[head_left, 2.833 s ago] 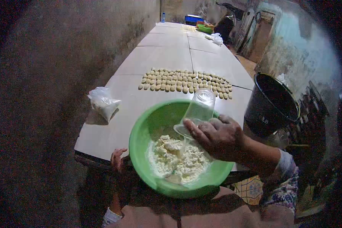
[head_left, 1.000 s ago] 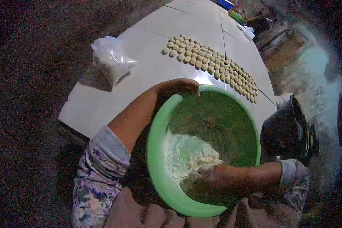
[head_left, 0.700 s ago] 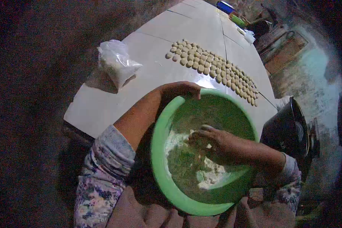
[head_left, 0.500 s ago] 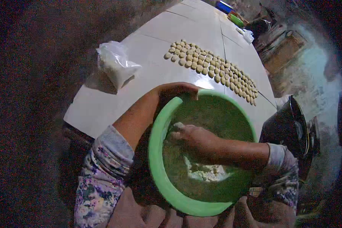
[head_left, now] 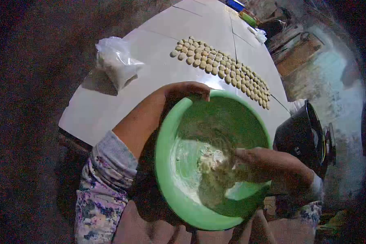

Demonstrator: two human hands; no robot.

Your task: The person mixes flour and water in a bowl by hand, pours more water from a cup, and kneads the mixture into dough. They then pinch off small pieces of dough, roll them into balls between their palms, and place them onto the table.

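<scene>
A large green basin (head_left: pixel 166 162) is tilted toward me above my lap, at the near edge of the table. White flour (head_left: pixel 211 156) lies in it, partly heaped and partly smeared over the bottom and the near-left wall. My left hand (head_left: pixel 191 90) grips the far rim, its fingers bent over the edge. Inside the basin, at the right of the flour, is my right hand (head_left: pixel 252 162); motion and shadow smear its fingers, so I cannot make out whether it holds anything.
Several rows of small pale dough pieces (head_left: pixel 221 67) lie on the white table (head_left: pixel 154 49). A clear plastic bag (head_left: pixel 116 61) with pale contents stands at the left. To the right is a black bucket (head_left: pixel 299 138). Blue and green items (head_left: pixel 248 18) sit at the far end.
My right hand has moved from the basin's left side to the right, baring the flour-smeared wall. My left hand keeps its grip on the rim. The whole view has shifted slightly.
</scene>
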